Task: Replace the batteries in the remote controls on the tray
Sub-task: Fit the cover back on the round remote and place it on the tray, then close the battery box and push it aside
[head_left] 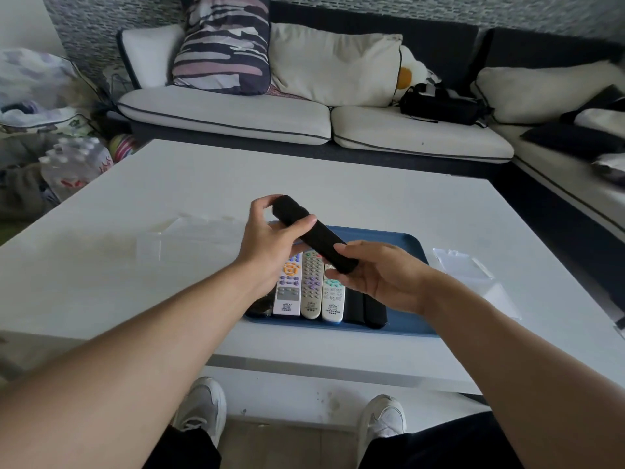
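— Smooth white table [169, 184], glossy, with a pale cushioned sofa [236, 113] behind. What sits on it?

— My blue plastic tray [411, 247], flat with rounded corners. Three light remotes [311, 289] lie side by side in it, rubbery coloured buttons up, with dark slabs beside them. Clear plastic boxes [189, 238] stand either side of the tray.

— And your grip?

— Both clamp one black remote [313, 238], a matte, rounded bar held tilted above the tray. My left hand [270, 248] curls round its far end, thumb across the top. My right hand [382, 279] pinches the near end between thumb and fingers.
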{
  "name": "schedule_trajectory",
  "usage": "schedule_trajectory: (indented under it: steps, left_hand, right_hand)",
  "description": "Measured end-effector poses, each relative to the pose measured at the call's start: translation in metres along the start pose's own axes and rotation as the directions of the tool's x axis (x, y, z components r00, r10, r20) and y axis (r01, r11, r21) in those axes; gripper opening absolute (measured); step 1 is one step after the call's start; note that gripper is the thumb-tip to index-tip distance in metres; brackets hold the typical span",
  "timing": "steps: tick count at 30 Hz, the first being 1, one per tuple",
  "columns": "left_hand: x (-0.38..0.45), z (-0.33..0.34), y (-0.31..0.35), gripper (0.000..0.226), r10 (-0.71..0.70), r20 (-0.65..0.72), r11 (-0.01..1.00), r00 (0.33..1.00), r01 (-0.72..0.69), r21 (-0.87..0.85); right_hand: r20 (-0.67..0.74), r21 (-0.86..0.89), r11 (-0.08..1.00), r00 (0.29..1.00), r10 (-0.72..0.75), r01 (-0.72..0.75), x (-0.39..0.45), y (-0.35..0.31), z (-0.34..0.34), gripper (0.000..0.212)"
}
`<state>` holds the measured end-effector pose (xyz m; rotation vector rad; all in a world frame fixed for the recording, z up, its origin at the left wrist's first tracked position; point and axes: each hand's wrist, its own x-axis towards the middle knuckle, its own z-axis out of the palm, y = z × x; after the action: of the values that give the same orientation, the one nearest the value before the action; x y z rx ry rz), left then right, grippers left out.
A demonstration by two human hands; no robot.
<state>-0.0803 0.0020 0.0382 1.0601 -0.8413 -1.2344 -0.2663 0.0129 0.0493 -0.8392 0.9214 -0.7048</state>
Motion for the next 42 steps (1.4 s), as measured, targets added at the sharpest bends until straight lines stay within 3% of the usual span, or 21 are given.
schedule_trajectory:
  steps: [2, 4, 6, 7, 8, 9, 10, 11, 13, 15, 18, 22, 27, 29, 31, 33, 36, 39, 42]
  left_hand:
    - [-0.002, 0.004, -0.003, 0.052, -0.049, 0.101, 0.999, 0.994, 0.047, 0.023]
    - [0.0, 0.006, -0.006, 0.048, -0.066, 0.162, 0.99, 0.985, 0.044, 0.135]
    - [0.004, 0.006, -0.007, 0.048, 0.021, 0.177, 0.919, 0.984, -0.088, 0.385]
    - [0.006, 0.004, -0.008, 0.05, 0.087, 0.177, 0.847, 0.98, -0.166, 0.505]
    - [0.008, 0.002, -0.007, 0.05, 0.157, 0.172, 0.77, 0.972, -0.23, 0.595]
    - [0.009, -0.002, -0.005, 0.048, 0.226, 0.16, 0.704, 0.961, -0.275, 0.655]
    - [0.011, -0.006, -0.004, 0.044, 0.285, 0.139, 0.644, 0.948, -0.297, 0.705]
    - [0.015, -0.011, -0.003, 0.04, 0.334, 0.11, 0.58, 0.936, -0.296, 0.759]
    - [0.024, -0.023, -0.001, 0.037, 0.374, 0.048, 0.404, 0.926, -0.21, 0.89]
    - [0.03, -0.035, 0.001, 0.042, 0.296, -0.036, 0.293, 0.954, -0.055, 0.955]
    - [0.037, -0.052, -0.001, 0.047, 0.159, -0.128, 0.269, 0.979, 0.082, 0.96]
    - [0.04, -0.067, -0.005, 0.049, 0.061, -0.184, 0.237, 0.981, 0.165, 0.957]
    - [0.038, -0.07, -0.001, 0.045, -0.035, -0.212, 0.317, 0.977, 0.212, 0.924]
    - [0.039, -0.075, -0.002, 0.045, -0.05, -0.22, 0.347, 0.974, 0.224, 0.911]
    - [0.037, -0.08, 0.0, 0.046, -0.053, -0.229, 0.364, 0.972, 0.232, 0.902]
    - [0.035, -0.083, 0.001, 0.043, -0.057, -0.227, 0.37, 0.972, 0.231, 0.9]
    - [0.032, -0.094, 0.0, 0.029, -0.082, -0.226, 0.371, 0.971, 0.24, 0.897]
    - [0.026, -0.113, 0.0, 0.016, -0.14, -0.189, 0.421, 0.972, 0.231, 0.877]
    - [0.015, -0.132, -0.002, 0.021, -0.182, -0.164, 0.454, 0.969, 0.231, 0.86]
  right_hand:
    - [0.103, -0.007, 0.999, 0.993, 0.053, -0.052, -0.007, -0.004, 0.0, 0.034]
    - [0.104, -0.018, 0.999, 0.994, 0.037, -0.035, -0.01, -0.008, 0.0, 0.021]
    - [-0.081, -0.11, 0.994, 0.997, -0.018, 0.009, -0.007, -0.01, -0.003, 0.008]
    - [-0.244, -0.294, 0.956, 0.966, -0.084, 0.008, -0.005, -0.01, -0.01, 0.01]
    - [-0.399, -0.543, 0.837, 0.897, -0.19, -0.064, -0.003, -0.009, -0.02, 0.014]
    - [-0.482, -0.739, 0.648, 0.818, -0.313, -0.187, -0.001, -0.008, -0.032, 0.018]
    - [-0.505, -0.822, 0.485, 0.775, -0.381, -0.297, 0.0, -0.006, -0.045, 0.017]
    - [-0.536, -0.828, 0.409, 0.753, -0.382, -0.383, -0.001, -0.003, -0.058, 0.014]
    - [-0.615, -0.78, 0.377, 0.72, -0.321, -0.499, -0.003, 0.002, -0.076, 0.021]
    - [-0.642, -0.764, 0.312, 0.711, -0.288, -0.565, -0.001, 0.009, -0.085, 0.035]
    - [-0.637, -0.768, 0.239, 0.746, -0.194, -0.594, 0.0, 0.017, -0.08, 0.036]
    - [-0.634, -0.764, 0.191, 0.772, -0.047, -0.616, 0.006, 0.024, -0.071, 0.032]
    - [-0.621, -0.776, 0.139, 0.784, 0.005, -0.616, 0.009, 0.016, -0.065, 0.028]
    - [-0.635, -0.771, 0.101, 0.77, -0.061, -0.629, 0.007, 0.012, -0.064, 0.027]
    - [-0.609, -0.784, 0.054, 0.749, -0.26, -0.618, 0.011, 0.007, -0.061, 0.023]
    - [-0.541, -0.83, 0.134, 0.725, -0.426, -0.541, 0.02, 0.002, -0.05, 0.023]
    - [-0.399, -0.91, 0.329, 0.744, -0.535, -0.252, 0.045, -0.003, -0.016, 0.023]
    - [-0.252, -0.899, 0.437, 0.826, -0.504, -0.008, 0.078, 0.001, 0.027, 0.022]
    - [-0.221, -0.749, 0.658, 0.909, -0.354, 0.074, 0.111, 0.01, 0.067, 0.032]
